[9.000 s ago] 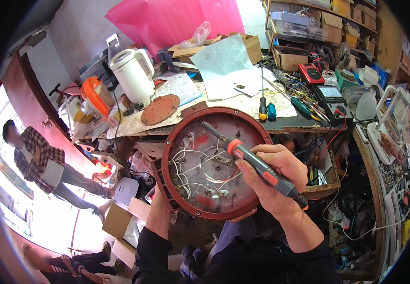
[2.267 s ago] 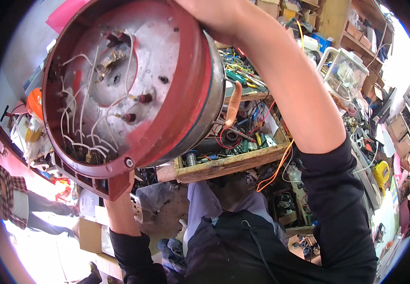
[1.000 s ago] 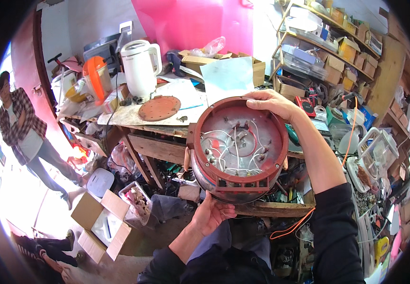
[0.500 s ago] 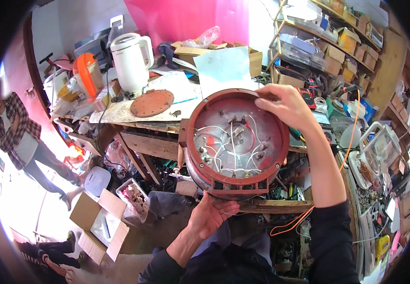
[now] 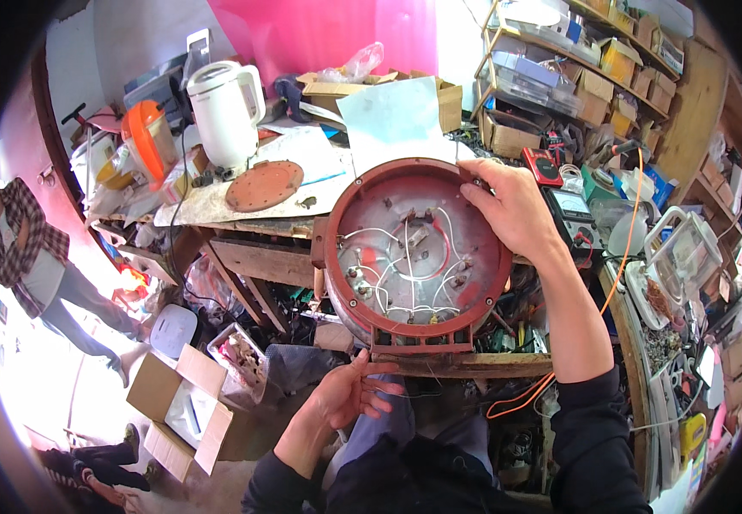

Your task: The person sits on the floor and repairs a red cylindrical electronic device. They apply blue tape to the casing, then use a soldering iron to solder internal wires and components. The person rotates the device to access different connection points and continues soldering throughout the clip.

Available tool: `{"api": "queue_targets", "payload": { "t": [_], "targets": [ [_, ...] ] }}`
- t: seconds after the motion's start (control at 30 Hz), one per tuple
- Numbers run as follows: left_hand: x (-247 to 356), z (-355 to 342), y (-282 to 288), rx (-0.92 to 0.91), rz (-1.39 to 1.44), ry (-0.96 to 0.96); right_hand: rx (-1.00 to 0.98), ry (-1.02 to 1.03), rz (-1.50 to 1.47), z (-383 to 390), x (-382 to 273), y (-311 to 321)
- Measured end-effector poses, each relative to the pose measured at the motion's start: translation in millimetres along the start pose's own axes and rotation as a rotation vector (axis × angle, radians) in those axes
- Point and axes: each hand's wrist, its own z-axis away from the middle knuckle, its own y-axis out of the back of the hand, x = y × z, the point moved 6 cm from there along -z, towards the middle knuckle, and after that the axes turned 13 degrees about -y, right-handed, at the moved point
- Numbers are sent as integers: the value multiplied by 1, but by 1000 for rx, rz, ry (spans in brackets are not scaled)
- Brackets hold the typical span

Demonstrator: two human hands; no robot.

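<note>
A round, red-brown metal housing [image 5: 333,261] is tipped toward me at the bench edge, its open side showing. Inside the grey bowl, thin white wires [image 5: 409,257] run between several small terminals around a central fitting. My right hand [image 5: 512,206] is closed over the upper right rim, thumb on the inner side and fingers behind. Just below the housing's lower bracket [image 5: 422,341], my left hand [image 5: 349,396] is half turned up with its fingers apart, holding nothing. A hair-thin strand [image 5: 422,395] shows by its fingertips.
On the bench lie a perforated red-brown disc [image 5: 265,186], a white jug [image 5: 223,116] and a red multimeter [image 5: 544,167]. An orange cable [image 5: 626,248] crosses on the right. An open carton [image 5: 184,411] sits on the floor at left, near a standing person [image 5: 32,248].
My left hand has dropped down and left from the housing's underside, its fingers spreading. My right hand keeps its hold on the rim. The whole view has shifted slightly.
</note>
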Motion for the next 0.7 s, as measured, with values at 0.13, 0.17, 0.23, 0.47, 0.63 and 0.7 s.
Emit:
{"api": "queue_targets", "payload": {
  "t": [0.13,0.17,0.23,0.47,0.63,0.7],
  "targets": [
    [3,26,-21,-63,-126,-2,26,28,-16,9,1,1],
    [6,33,-24,-79,-163,-13,29,28,-21,10,2,1],
    [11,45,-27,-133,-282,4,17,23,-16,10,3,2],
    [45,57,-21,-105,-482,-177,35,34,-24,15,4,1],
    [78,53,5,314,-593,-784,12,9,-49,19,0,0],
    [96,52,-6,394,-718,-1021,18,21,-62,22,1,1]
  ]
}}
